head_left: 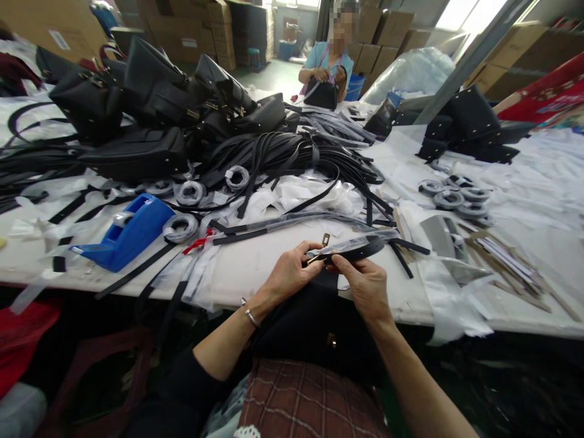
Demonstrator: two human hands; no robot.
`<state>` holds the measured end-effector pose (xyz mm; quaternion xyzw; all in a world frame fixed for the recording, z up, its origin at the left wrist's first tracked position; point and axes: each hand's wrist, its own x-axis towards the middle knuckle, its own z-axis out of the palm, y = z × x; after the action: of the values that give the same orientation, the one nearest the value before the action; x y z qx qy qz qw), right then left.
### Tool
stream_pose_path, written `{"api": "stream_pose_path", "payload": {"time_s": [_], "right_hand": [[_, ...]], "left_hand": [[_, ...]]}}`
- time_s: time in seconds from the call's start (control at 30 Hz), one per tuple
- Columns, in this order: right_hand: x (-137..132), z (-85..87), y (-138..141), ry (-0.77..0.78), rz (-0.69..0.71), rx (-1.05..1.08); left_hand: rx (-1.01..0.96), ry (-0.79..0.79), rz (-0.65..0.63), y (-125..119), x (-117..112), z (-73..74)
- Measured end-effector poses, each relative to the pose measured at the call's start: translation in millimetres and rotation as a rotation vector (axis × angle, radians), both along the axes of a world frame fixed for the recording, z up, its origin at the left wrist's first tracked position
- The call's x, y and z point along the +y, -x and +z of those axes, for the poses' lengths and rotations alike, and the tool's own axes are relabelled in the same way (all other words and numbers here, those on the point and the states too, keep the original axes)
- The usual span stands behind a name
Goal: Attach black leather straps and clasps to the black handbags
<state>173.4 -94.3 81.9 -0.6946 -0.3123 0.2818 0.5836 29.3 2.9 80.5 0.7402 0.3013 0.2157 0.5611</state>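
Note:
My left hand (292,271) and my right hand (365,283) meet at the near edge of the white table (255,267), both pinching one black strap (360,248) that has a small gold metal buckle (325,239) at its end. My left fingers are closed on the buckle end. My right fingers are closed on the strap just right of it. A black handbag (314,328) rests on my lap below the hands.
A blue tape dispenser (130,231) and tape rolls (181,227) lie at left. Black handbags (150,91) and a heap of black straps (292,152) fill the far side. More tape rolls (451,196) sit at right. A person (331,61) across the table holds a black bag.

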Motion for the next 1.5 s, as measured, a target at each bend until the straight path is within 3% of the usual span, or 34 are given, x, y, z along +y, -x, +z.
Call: {"api": "stream_pose_path", "payload": {"time_s": [0.17, 0.6, 0.8, 0.97, 1.07, 1.17, 1.27, 1.37, 1.5], "right_hand": [[0, -3.2, -7, -0.043, 0.014, 0.079], [0, 9.1, 0, 0.034, 0.018, -0.131], [-3, 2.9, -3, 0.050, 0.063, -0.435], [-2, 0.4, 3, -0.097, 0.219, -0.663], [-2, 5.7, 2, -0.138, 0.292, -0.564], [-4, 11.4, -9, -0.109, 0.339, -0.262], [2, 11.6, -19, -0.154, 0.279, -0.024], [18, 9.0, -20, -0.157, 0.191, -0.143], [37, 6.8, -10, -0.117, 0.389, -0.210]], "left_hand": [[-0.016, 0.004, -0.014, 0, 1, 0.9], [0.025, -0.063, -0.015, -2, 2, -4.6], [0.056, -0.090, -0.003, -4, 3, -7.4], [0.072, -0.063, 0.014, -8, 2, -10.6], [0.035, 0.016, 0.028, -6, 5, -11.2], [-0.071, 0.170, -0.037, -1, 11, -7.4], [-0.158, 0.266, -0.114, 3, 15, -1.4], [-0.185, 0.230, -0.107, -2, 12, 1.6], [-0.302, 0.148, -0.150, -9, 7, 0.9]]}}
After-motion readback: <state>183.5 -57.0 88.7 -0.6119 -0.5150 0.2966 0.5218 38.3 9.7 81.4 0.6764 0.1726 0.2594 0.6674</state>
